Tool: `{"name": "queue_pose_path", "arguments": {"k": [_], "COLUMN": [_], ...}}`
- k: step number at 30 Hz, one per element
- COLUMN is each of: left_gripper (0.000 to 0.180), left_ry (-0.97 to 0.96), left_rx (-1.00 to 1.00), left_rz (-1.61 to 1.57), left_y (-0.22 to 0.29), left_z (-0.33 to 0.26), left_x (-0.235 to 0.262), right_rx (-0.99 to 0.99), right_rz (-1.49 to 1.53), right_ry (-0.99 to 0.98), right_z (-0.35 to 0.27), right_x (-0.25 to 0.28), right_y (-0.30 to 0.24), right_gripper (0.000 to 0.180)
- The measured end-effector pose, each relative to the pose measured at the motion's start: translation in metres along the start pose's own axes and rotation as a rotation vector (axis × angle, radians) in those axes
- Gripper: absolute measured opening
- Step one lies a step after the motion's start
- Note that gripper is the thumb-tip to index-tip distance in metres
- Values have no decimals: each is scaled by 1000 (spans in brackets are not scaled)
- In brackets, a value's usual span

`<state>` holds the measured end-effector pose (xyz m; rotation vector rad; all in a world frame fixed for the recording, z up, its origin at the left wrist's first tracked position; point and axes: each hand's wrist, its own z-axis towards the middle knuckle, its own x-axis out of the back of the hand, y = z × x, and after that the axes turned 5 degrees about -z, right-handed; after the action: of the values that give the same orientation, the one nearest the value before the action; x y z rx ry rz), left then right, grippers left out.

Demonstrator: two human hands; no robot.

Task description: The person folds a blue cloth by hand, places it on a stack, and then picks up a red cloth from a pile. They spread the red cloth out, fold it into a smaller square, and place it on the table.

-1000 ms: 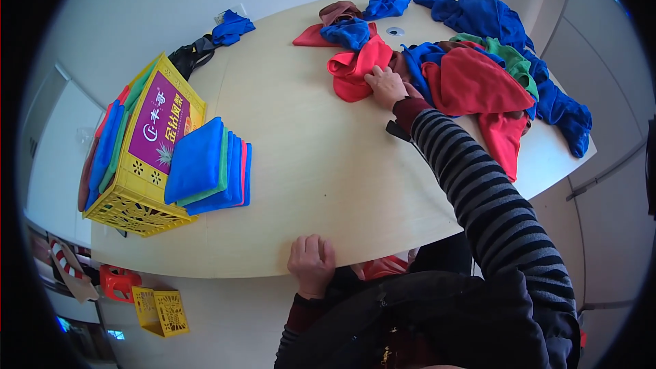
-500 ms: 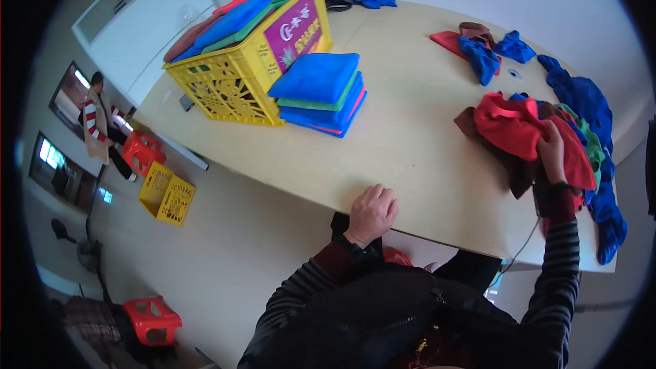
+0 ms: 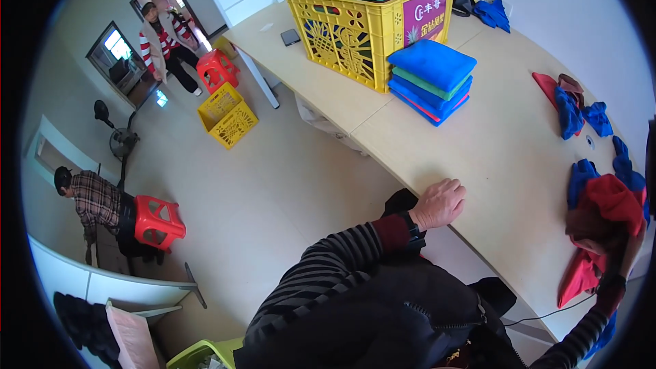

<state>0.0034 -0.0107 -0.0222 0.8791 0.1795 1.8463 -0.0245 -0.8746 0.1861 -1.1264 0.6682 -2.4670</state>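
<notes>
My left hand (image 3: 441, 203) rests as a loose fist on the table's near edge, with nothing visible in it. At the right, my right hand (image 3: 630, 249) grips the bunched red cloth (image 3: 611, 198), its fingertips partly hidden. A crumpled brown cloth (image 3: 591, 225) hangs with the red one, and a blue cloth (image 3: 582, 176) lies beside them. Beyond them is a small heap with another blue cloth (image 3: 568, 113). A neat stack of folded cloths (image 3: 432, 68), blue, green and red, sits beside a yellow crate (image 3: 389, 61) filled with folded cloths.
The pale table (image 3: 328, 99) curves along the wall; a phone (image 3: 290, 37) lies on it. On the floor are a yellow crate (image 3: 236, 126) and red stools (image 3: 158, 222). One person (image 3: 167, 44) stands far left; another (image 3: 102, 198) bends nearer. A thin cable (image 3: 547, 318) crosses the table edge.
The view has swung left, bringing more of the room into sight. My right hand has shifted with the red and brown cloths, which are bunched differently. My left fist stays at the table edge.
</notes>
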Motion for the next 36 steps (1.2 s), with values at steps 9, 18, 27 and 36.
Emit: {"name": "queue_pose_path", "arguments": {"k": [9,18,27,36], "left_gripper": [11,4,26,66], "left_ry": [-86,-12,251,-383], "left_rx": [60,339,-40,341], "left_rz": [132,-191,237,497], "left_y": [4,-30,-129,-217], "left_z": [-1,11,178,238], "left_x": [5,9,113,108], "right_rx": [18,10,-141,-363], "right_rz": [-257,-191,409,383], "right_ry": [-306,-206,-184,-309], "right_z": [-130,-118,-156,-206], "right_x": [-205,-187,-215,-270], "right_y": [-156,-227,-327,-336], "right_gripper": [21,17,13,9]}}
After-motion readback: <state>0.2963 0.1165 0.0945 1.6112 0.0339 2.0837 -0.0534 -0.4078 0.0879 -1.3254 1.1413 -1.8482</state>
